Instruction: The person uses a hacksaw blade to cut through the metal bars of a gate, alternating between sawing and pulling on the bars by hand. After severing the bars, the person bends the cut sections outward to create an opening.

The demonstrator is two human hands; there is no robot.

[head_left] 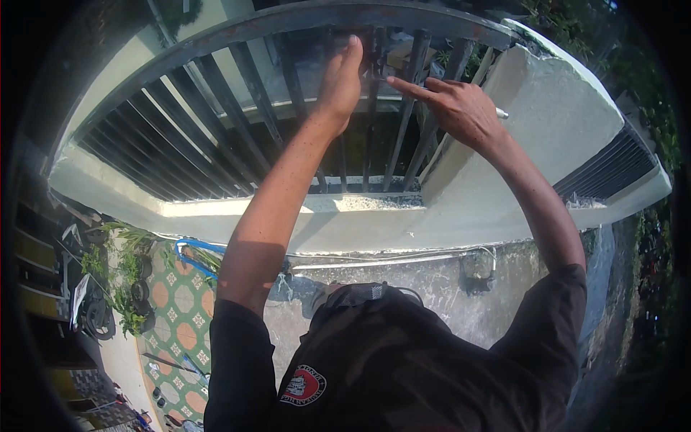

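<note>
1. The dark metal railing (288,19) is in front of the person, its bars upright above a pale ledge (374,204). An off-white pillar (525,137) stands just beside the railing's right-hand part.
2. The left hand (340,90) is raised at the upper middle of the railing, thumb and fingers pointing upward. The fingers are blurred and partly hidden, so I cannot tell whether they grip a bar or anything else.
3. The right hand (466,111) is in front of the railing, near the pillar. Its index finger reaches out towards the left hand and the bars between the 2 hands; the other fingers are curled. A slim white item (502,113) pokes out beneath it, apparently held in those curled fingers. Contact between the fingertip and the railing cannot be confirmed.
4. As for progress, the railing looks assembled, with its bars reaching down to the ledge. No fresh mark, cut or fastening can be made out on it, so what is done and what is left cannot be judged.
5. On the person's side of the railing, a white pipe (381,262) runs below the ledge. Further left are a blue hose (188,243), plants (129,302) and patterned tiles (186,335).
</note>
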